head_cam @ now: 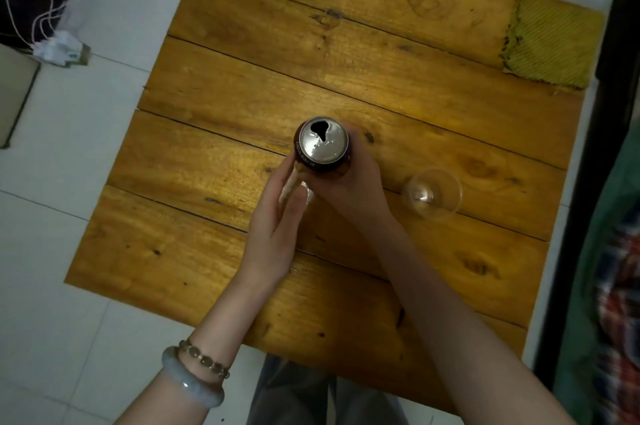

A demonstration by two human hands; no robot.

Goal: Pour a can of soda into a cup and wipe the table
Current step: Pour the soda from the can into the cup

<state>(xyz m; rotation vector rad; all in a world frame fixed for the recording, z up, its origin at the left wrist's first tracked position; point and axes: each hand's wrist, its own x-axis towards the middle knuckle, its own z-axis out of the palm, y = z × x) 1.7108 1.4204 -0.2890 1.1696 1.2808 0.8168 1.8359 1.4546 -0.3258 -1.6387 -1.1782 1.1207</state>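
Head view, items as they lie.

Item 1: dark-sided aluminium soda can (323,144) with a silver top and the mouth open. It is upright over the middle of the yellow-brown plank counter (242,85); whether its base rests on the wood cannot be told. Your right hand (349,189) wraps round the can's near-right wall. Your left hand (277,227) has straight fingers, tips against the can's left wall, gripping nothing that can be made out. A pale glint by its thumb is unidentified.
Handling: probably full, so weighty for its size. The thin wall dents under a hard squeeze and is likely slick if wet. Hold it mid-body, mouth turned toward the cup.

Item 2: clear round plastic cup (433,194), upright and empty, near the can on its right and not touching it.
Handling: very light and flexible, likely to slide or tip as liquid lands. Steady it low on the wall with your free hand.

Item 3: yellow-green ribbed cloth (550,43), lying flat at the far right corner, well apart from can and cup. It is soft and suited to wiping.

Surroundings: white tiled floor (69,251); white cables and plugs (59,50) on the floor at far left; checked fabric (620,286) at the right edge.

Obstructions: nothing stands between can and cup. Your right forearm lies across the way your left hand would reach the cup.
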